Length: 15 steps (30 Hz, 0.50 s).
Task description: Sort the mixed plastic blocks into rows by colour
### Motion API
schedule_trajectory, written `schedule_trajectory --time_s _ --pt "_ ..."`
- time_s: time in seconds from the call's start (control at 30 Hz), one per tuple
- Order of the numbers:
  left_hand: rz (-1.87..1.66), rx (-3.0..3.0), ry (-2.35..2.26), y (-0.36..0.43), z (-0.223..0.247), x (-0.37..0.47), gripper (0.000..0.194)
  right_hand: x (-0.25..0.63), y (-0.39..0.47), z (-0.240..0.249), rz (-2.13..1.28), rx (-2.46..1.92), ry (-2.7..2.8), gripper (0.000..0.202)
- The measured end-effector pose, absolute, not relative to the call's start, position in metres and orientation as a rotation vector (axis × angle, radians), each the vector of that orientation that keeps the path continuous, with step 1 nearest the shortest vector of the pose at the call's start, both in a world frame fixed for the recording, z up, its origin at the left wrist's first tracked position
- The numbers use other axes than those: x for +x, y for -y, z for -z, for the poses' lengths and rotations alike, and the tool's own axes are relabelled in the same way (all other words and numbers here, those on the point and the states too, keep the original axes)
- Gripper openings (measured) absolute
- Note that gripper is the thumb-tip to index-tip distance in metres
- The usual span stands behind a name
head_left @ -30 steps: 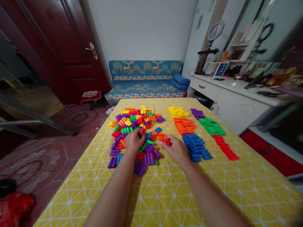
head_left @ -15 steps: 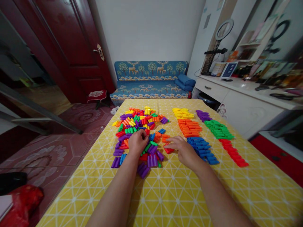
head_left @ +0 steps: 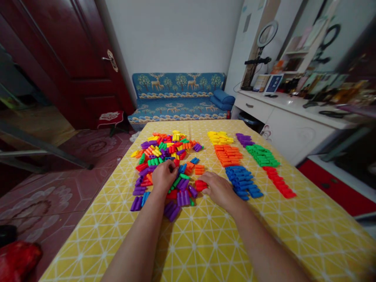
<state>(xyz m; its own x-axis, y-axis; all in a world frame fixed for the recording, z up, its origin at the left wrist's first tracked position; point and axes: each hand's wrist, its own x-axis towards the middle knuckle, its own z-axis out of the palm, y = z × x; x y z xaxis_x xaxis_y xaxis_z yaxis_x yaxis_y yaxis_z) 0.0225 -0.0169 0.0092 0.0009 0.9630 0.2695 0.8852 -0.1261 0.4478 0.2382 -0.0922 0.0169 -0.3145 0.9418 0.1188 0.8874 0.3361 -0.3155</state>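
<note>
Small ridged plastic tube pieces in mixed colours lie in a loose pile [head_left: 155,161] on the left of the table. My left hand [head_left: 163,177] is closed over the pile's near side, fingertips beside a red piece [head_left: 176,162]; whatever it pinches is hidden. At the pile's right edge, my right hand [head_left: 219,188] closes thumb and fingers on a red plastic tube piece [head_left: 200,185]. Purple pieces [head_left: 183,198] and orange pieces [head_left: 199,169] lie close by. To the right are single-colour groups: yellow [head_left: 219,138], orange [head_left: 227,155], blue [head_left: 242,181], purple [head_left: 244,140], green [head_left: 262,156] and red [head_left: 278,181].
A yellow patterned cloth [head_left: 202,243] covers the table. Beyond its far edge stands a blue sofa [head_left: 179,103]. A white dresser [head_left: 290,129] is on the right, a red stool [head_left: 111,118] on the left.
My right hand's fingers, spread over the red piece before, have closed on it. My left hand stays over the pile. The whole view has shifted slightly.
</note>
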Motion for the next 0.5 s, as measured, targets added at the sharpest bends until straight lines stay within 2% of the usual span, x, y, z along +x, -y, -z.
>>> schedule_trajectory --time_s 0.27,0.37,0.5 --pt "-0.765 2.105 -1.953 0.017 -0.012 0.023 0.016 0.259 0.111 -0.027 -0.398 -1.584 2.074 0.033" --pt "-0.784 2.107 -1.942 0.017 -0.012 0.023 0.016 0.317 0.119 -0.036 -0.225 -1.595 1.827 0.032" --pt "-0.797 2.093 -1.956 0.016 -0.011 0.023 0.016 0.419 0.123 -0.038 0.106 -1.819 1.579 0.027"
